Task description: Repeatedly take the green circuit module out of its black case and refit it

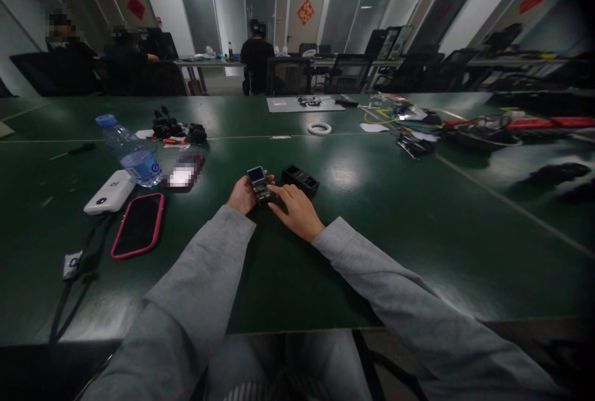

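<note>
A small green circuit board [262, 191] with a little dark screen [256, 175] at its top is held up near the middle of the green table. My left hand [242, 195] is closed round its left side, with fingertips showing behind its right edge. From the right, my right hand [297, 209] reaches over, its fingers apart and the index fingertip at the board's right edge. Just behind my right hand lies a black case [300, 178] on the table.
On the left are a tilted water bottle [139, 165], a white power bank [110, 193] with a cable, and a pink-edged phone [139, 225]. Farther back lie a white ring [319, 129], a grey board [279, 105] and tangled wires [413, 114]. People sit beyond the table.
</note>
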Motion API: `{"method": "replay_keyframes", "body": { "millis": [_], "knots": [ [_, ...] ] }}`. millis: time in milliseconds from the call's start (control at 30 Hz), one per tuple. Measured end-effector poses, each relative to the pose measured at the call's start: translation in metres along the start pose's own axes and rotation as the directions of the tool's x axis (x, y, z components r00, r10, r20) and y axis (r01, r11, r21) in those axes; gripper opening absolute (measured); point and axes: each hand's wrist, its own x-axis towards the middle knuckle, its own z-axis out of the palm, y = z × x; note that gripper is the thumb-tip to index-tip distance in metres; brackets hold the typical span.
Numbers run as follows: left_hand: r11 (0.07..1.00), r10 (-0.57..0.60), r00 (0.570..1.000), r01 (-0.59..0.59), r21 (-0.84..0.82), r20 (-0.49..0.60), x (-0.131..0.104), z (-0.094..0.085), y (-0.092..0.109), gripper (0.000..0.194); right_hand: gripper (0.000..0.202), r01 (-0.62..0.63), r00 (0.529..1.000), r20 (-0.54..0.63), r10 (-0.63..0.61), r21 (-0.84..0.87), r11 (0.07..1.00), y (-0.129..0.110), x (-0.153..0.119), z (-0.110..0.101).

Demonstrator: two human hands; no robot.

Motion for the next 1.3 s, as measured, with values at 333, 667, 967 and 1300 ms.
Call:
{"method": "replay_keyframes", "body": {
  "millis": [333,667,967,1300],
  "knots": [
    [0.996,0.015,1.0,-0.016,0.084,0.011,0.001,0.002,-0.003,0.04,0.039,0.01,1.0,-0.017,-0.01,-0.011,1.0,0.009,0.0,0.008],
    [0.996,0.018,1.0,-0.02,0.087,0.026,-0.002,0.005,-0.004,0.039,0.029,0.028,0.999,-0.028,-0.029,-0.04,0.999,0.01,0.0,0.002],
    [0.994,0.02,0.998,-0.025,0.103,0.053,0.004,-0.001,-0.007,0.039,0.027,0.023,1.0,-0.013,-0.023,-0.008,1.0,0.011,0.0,0.002],
    [0.997,0.002,1.0,-0.004,0.079,0.026,0.004,-0.001,-0.005,0.04,0.028,0.006,0.999,-0.042,-0.003,0.061,0.998,0.013,0.001,0.008]
  ]
}}
